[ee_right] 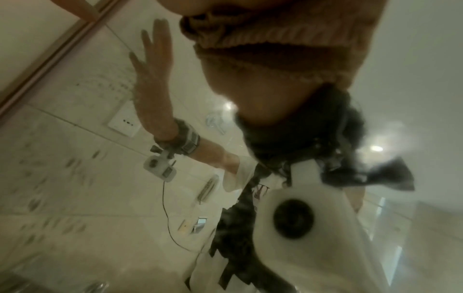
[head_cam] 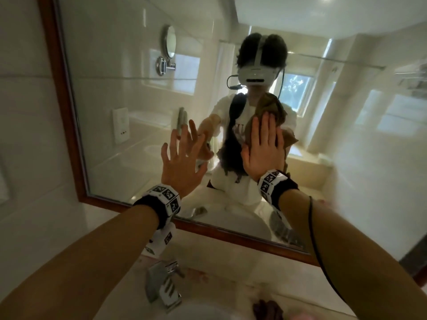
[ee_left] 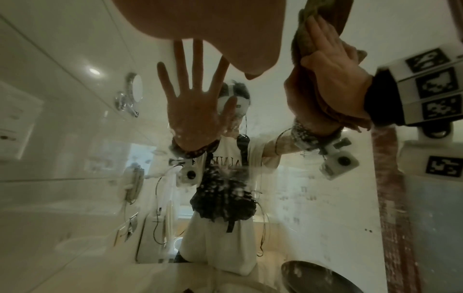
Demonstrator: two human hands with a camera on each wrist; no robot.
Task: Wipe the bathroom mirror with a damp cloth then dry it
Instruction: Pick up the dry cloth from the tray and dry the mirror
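The wood-framed bathroom mirror (head_cam: 129, 88) fills the wall ahead. My right hand (head_cam: 263, 146) lies flat with straight fingers, pressing a brown cloth (head_cam: 290, 137) against the glass at its middle. From the left wrist the same right hand (ee_left: 333, 79) covers the cloth (ee_left: 304, 45). Close up from the right wrist, the ribbed cloth (ee_right: 275, 49) sits on the glass. To its left, my left hand (head_cam: 182, 155) is spread flat at the mirror and holds nothing. Streaks and droplets mark the glass (ee_left: 300, 194) below the hands.
The mirror's wooden bottom rail (head_cam: 231, 232) runs just under my wrists. Below it a chrome faucet (head_cam: 161, 287) stands over a white basin (head_cam: 203, 310). A dark cloth (head_cam: 268, 310) lies on the counter beside the basin. A tiled wall (head_cam: 23, 112) borders the mirror's left side.
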